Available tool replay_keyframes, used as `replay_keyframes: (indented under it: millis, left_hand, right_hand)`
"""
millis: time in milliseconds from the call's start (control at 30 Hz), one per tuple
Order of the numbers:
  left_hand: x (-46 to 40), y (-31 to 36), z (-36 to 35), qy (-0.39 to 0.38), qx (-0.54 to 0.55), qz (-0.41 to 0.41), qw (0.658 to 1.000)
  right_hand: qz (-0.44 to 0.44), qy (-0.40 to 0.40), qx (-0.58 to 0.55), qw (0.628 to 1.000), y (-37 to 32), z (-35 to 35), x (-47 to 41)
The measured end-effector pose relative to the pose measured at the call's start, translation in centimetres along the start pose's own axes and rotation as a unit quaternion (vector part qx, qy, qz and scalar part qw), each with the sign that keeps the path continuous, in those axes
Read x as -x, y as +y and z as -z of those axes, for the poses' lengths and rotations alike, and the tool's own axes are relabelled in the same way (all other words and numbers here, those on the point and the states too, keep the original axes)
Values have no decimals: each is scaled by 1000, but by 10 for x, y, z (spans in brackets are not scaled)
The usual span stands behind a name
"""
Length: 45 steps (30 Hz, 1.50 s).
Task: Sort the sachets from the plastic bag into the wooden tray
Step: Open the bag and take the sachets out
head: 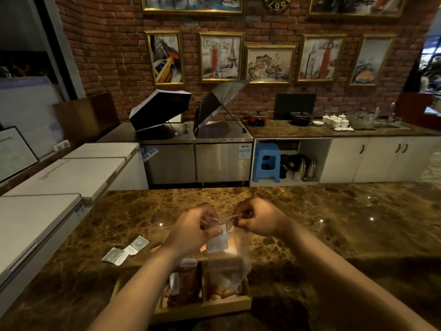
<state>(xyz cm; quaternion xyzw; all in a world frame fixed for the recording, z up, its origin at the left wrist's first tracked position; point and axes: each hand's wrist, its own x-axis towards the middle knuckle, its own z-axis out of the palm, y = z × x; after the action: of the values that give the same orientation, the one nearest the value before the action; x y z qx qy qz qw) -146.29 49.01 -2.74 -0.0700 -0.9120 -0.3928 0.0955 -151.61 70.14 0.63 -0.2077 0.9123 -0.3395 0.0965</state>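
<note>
Your bag (235, 256) is thin clear plastic, hanging from its mouth above the tray (202, 306), with its lower end sagging into the tray's right compartment; it looks light, limp and a little slick, so it will fold and slide rather than hold a shape. A white sachet (217, 240) shows through the upper part of the bag, flat and small, likely light enough to lift between two fingertips but easy to crumple with the film. Your left hand (195, 229) has its grip pressed together, pinching the left edge of the bag's mouth, and your right hand (256, 219) is pinching the right edge, the two drawing the opening apart. I would judge that the best hold is on a sachet's edge or corner, reached through the mouth while one hand keeps the rim taut, because a grab through the film would slip. The tray sits on the counter (334, 223) just beneath your forearms, and brownish packets already lie in its compartments, blurred too much to identify. Two silvery sachets (125, 250) lie loose on the counter to the left, well apart from the tray, and will need gathering too
</note>
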Motion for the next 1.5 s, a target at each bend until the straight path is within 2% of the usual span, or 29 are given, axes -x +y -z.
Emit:
replay_keyframes:
  millis: [133,367,700,833,1033,1200,1400,1500]
  left_hand:
    - [-2,0,-2,-1,-12,5,1000]
    - [-8,4,7,41,-10,0,999]
    - [-11,13,18,82,19,-46,995]
    - [-10,11,16,89,2,-45,995]
    - [-14,7,-1,48,-9,-6,999]
    - [-20,8,-36,9,-2,5,1000]
    - [-37,22,-78,0,158,118,980]
    - [-45,29,-100,6,224,146,964]
  right_hand:
    - [10,2,-7,1000,5,-1,0]
    - [31,36,-31,998,-2,3,-6]
    - [92,113,-10,989,-9,17,-8]
    - [78,156,-7,985,8,26,-3]
    - [9,168,-134,977,41,40,12]
    - [-20,191,-236,953,64,57,28]
    - [-68,203,-354,911,103,75,60]
    - [-125,211,-389,888,127,78,75]
